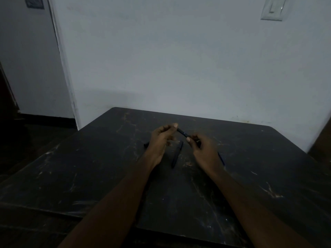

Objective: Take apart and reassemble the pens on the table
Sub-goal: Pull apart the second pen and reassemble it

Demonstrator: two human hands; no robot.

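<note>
Both hands are raised above the middle of the dark table (89,167). A short dark pen piece (183,132) spans between them: my left hand (161,140) pinches its far end and my right hand (202,149) pinches its near end. A dark pen (177,154) lies on the table between my wrists, pointing away from me. Left of my left hand a dark pen end (146,144) sticks out, the rest hidden. A thin blue part (221,159) shows just right of my right wrist.
The table's far edge stands against a pale wall (179,59). A light switch (273,8) is high on the right. A doorway and dark floor (26,136) lie to the left. A brown object (322,145) stands at the table's right edge.
</note>
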